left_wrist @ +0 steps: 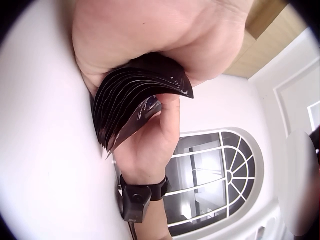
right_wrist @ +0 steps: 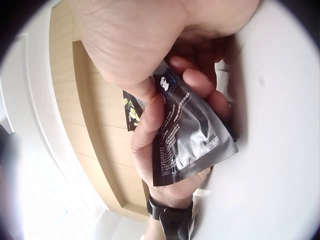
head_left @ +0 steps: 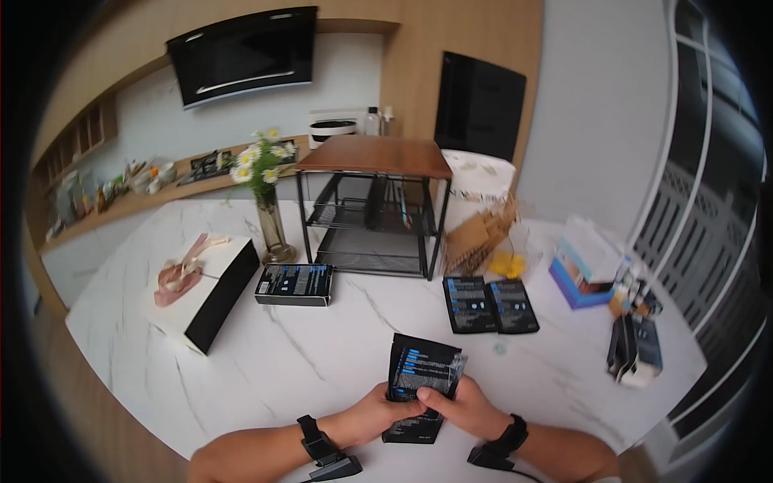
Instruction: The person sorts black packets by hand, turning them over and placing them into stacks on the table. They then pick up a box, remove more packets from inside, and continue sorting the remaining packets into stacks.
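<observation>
A stack of black sachets (head_left: 423,366) with blue and white print is held upright over the near side of the table, between both hands. My left hand (head_left: 372,414) grips it from the left, thumb across the front. From the right my right hand (head_left: 467,406) grips the same stack, its thumb pressing on the printed face. In the left wrist view the sachets (left_wrist: 132,92) show several layered edges, bent in a curve. The right wrist view shows the crimped lower end of the front sachet (right_wrist: 195,145), with fingers on both sides.
Two flat black packs (head_left: 491,306) lie ahead to the right, and a black box (head_left: 295,284) ahead to the left. Further left is a white gift box (head_left: 197,294) with a ribbon. A wire-shelf rack (head_left: 374,161), flower vase (head_left: 272,225), tissue box (head_left: 584,266) and black-and-white box (head_left: 636,350) also stand there.
</observation>
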Demonstrator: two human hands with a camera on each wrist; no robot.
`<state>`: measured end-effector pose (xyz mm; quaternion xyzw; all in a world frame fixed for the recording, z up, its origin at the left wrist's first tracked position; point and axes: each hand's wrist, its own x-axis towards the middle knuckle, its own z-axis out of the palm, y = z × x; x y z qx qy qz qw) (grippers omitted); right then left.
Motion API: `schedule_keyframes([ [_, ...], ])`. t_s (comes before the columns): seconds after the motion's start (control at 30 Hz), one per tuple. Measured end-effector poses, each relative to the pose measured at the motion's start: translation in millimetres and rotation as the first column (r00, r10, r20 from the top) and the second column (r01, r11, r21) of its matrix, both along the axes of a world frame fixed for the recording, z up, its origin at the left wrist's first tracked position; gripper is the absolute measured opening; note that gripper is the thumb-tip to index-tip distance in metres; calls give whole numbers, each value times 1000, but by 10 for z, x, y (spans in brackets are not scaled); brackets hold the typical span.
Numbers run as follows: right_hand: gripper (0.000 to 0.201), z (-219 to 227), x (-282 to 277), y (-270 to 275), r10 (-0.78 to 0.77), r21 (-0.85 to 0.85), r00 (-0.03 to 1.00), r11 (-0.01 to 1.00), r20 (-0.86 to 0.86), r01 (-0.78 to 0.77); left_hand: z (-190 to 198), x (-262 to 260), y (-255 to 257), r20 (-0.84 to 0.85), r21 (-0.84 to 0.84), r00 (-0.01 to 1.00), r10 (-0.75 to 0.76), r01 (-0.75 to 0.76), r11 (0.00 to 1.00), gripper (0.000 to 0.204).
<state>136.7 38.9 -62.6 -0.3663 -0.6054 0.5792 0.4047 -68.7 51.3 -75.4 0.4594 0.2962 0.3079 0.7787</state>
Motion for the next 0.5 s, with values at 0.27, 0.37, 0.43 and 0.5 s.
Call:
schedule_keyframes([
  [0.27,39,-27,-3,4,-18,-55,1000,998,-3,17,83,12,-17,-58,-15,998,-7,6,1000,37],
  [0.37,41,-41,-29,20,-21,-42,999,999,26,22,87,-46,-25,-61,-25,998,-11,10,1000,38],
  [0.43,44,-23,-65,-13,-23,23,995,1000,92,21,137,-160,-89,-14,-37,1000,26,-26,999,41],
  [0.5,46,14,-98,-59,-35,35,989,999,144,30,104,-350,-116,24,-43,1000,11,-10,999,44],
])
